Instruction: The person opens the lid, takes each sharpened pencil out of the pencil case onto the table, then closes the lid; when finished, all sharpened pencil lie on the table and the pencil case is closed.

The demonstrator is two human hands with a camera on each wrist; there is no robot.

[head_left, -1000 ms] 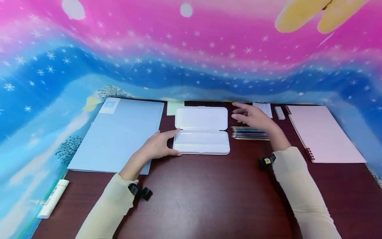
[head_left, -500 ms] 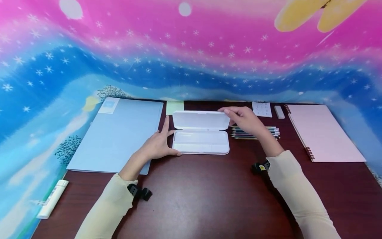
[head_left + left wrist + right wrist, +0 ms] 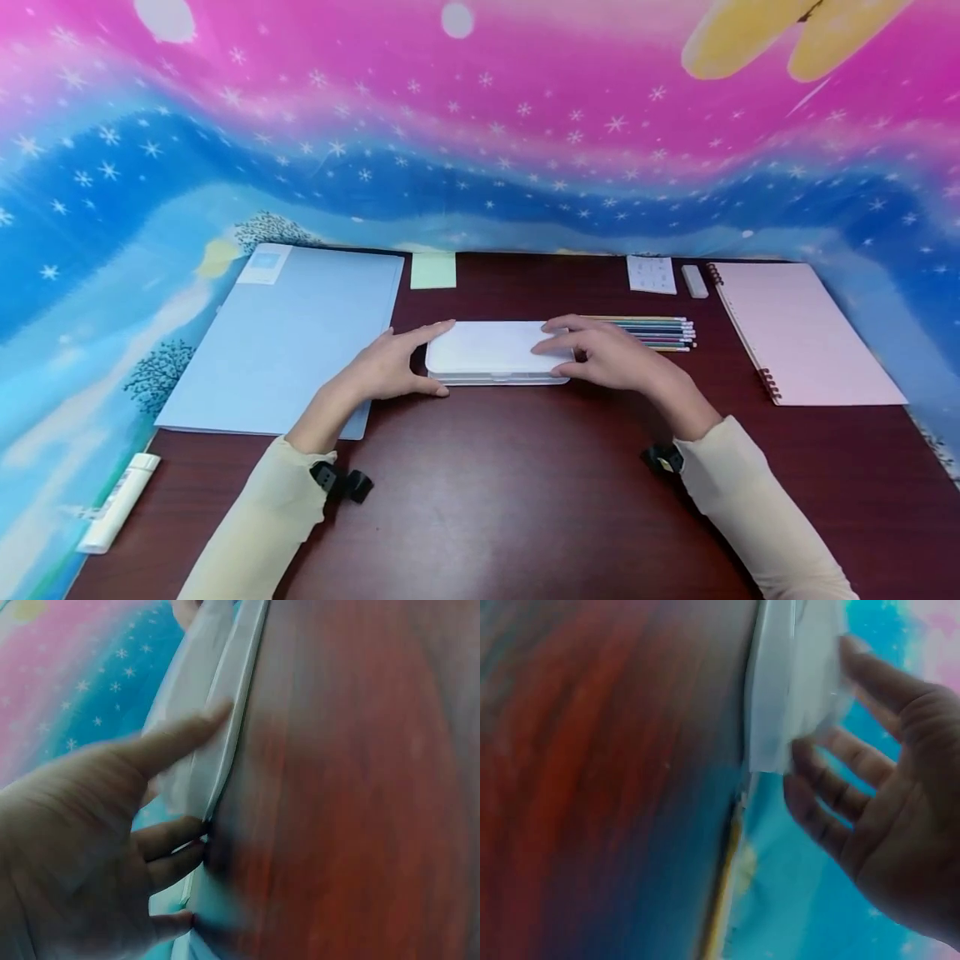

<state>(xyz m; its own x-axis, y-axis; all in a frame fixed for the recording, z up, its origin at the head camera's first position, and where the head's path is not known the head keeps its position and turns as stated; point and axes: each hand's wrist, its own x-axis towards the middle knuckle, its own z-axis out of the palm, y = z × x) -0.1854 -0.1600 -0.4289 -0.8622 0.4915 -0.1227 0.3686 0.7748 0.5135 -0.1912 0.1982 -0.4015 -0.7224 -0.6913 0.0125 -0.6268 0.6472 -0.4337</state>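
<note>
A white pencil case (image 3: 483, 346) lies on the dark red table, its lid swung down over the base with a thin gap along the front edge. My left hand (image 3: 382, 367) holds the case's left end, thumb at the front and fingers toward the back. In the left wrist view, the left hand (image 3: 90, 832) has its thumb across the case's front side. At the other end, my right hand (image 3: 607, 354) grips the lid's right part, fingers on top and thumb at the front edge. The right wrist view shows the right hand (image 3: 885, 780) curved around that end.
Pencils (image 3: 660, 332) lie beside the case, partly under the right hand. A light blue folder (image 3: 277, 342) is on the left, a pink spiral notebook (image 3: 810, 333) on the right. Green sticky notes (image 3: 432, 271), a printed paper (image 3: 651, 275), an eraser (image 3: 694, 282) and a white tube (image 3: 120, 504) lie around.
The right hand reached to the raised lid and swung it forward and down over the base. The left hand stayed at the case's left end, briefly lifting its index finger.
</note>
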